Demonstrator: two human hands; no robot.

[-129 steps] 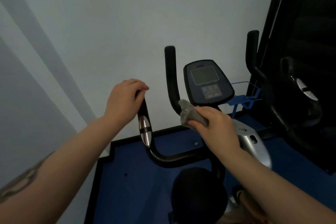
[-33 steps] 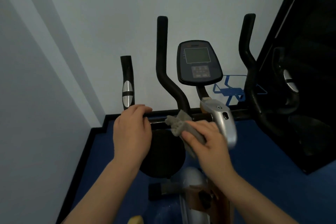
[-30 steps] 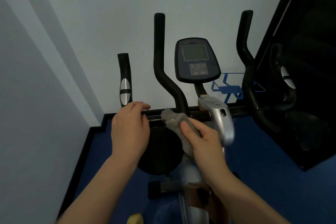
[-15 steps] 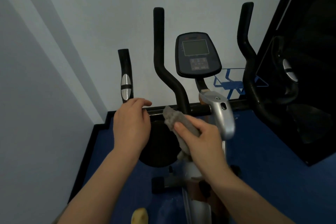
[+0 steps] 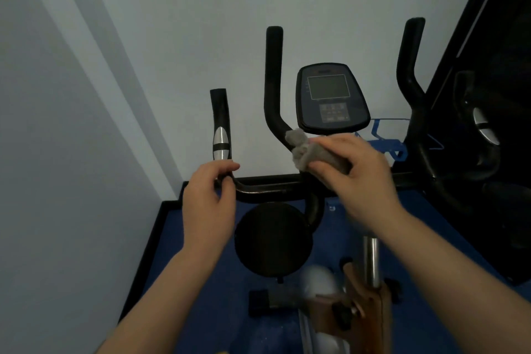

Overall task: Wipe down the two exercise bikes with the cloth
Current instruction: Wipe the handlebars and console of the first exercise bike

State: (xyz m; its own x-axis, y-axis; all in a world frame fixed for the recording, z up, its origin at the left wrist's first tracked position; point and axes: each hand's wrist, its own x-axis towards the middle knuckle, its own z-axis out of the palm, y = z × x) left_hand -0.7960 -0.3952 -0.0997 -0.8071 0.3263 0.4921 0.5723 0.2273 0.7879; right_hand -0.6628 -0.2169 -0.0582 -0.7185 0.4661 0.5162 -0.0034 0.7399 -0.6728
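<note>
Your right hand (image 5: 356, 178) is gripping the grey cloth (image 5: 313, 149), thumb under and fingers over, and pressing it on the inner left upright (image 5: 273, 80) of the near bike's handlebar, where that upright bends down into the crossbar (image 5: 275, 187). The cloth is bunching toward the left, and its free end is sticking out past your fingertips against the tube.

Your left hand (image 5: 208, 201) is curling round the corner where the crossbar turns up into the short outer grip (image 5: 220, 123), the one with the silver sensor band. That hand is bracing, not wiping.

Key relation: the upright's long axis is running straight up and away from your right hand, and the console (image 5: 332, 98) is sitting just right of the cloth. So the right hand is the nearer one for both. My read is that the next stroke is going along the tube, upward, or sideways onto the console stem.

The cloth is looking small, soft and crumpled, thin enough to wrap the tube. The second bike (image 5: 459, 138) is standing to the right, dark, partly out of frame, untouched at this moment as far as I can tell.
</note>
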